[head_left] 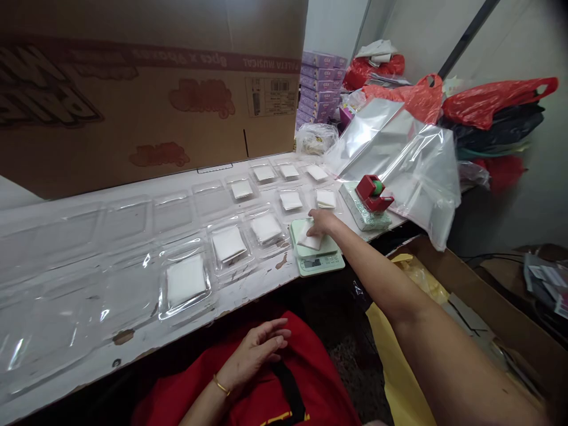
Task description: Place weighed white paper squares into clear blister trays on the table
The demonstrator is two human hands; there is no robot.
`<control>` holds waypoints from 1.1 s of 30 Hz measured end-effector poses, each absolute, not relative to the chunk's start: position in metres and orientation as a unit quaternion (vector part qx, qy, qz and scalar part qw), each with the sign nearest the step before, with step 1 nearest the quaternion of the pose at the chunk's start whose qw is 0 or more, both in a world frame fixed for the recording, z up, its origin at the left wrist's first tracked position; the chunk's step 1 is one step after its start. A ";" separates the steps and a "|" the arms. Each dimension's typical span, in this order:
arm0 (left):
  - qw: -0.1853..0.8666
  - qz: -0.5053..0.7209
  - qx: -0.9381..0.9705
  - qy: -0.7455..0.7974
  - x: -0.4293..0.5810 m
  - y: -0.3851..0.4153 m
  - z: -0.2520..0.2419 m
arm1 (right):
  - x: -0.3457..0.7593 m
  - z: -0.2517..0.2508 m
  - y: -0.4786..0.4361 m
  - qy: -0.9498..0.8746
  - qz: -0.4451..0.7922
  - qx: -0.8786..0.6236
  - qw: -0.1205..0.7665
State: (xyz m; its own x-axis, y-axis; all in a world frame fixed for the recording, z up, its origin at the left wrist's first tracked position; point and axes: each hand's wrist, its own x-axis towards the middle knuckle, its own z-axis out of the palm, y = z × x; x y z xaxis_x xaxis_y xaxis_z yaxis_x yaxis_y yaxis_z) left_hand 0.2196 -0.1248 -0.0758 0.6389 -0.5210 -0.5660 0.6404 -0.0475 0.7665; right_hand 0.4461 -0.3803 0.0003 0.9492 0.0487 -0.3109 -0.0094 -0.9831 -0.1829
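A small stack of white squares (307,239) is set on the pale green scale (320,265), near the front edge of the counter (248,290). The stack is touched by the fingers of the right hand (323,223), but it cannot be told if it is pinched. The left hand (255,348) is held loose over the red cloth (310,349), its fingers bent a little. More white stacks (186,279) are laid in clear plastic trays (172,211).
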 end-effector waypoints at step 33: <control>0.736 -0.382 0.557 0.046 0.216 -0.116 -0.083 | 0.408 0.031 -0.400 -0.099 0.097 -0.899 0.415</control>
State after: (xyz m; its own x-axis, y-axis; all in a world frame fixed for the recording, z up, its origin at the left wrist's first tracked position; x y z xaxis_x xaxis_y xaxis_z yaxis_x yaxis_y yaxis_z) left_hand 0.2159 -0.1160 -0.0828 0.7039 -0.5109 -0.4935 0.6138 0.0878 0.7846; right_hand 0.4079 -0.3997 0.0312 0.9617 0.2579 -0.0928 0.0965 -0.6354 -0.7662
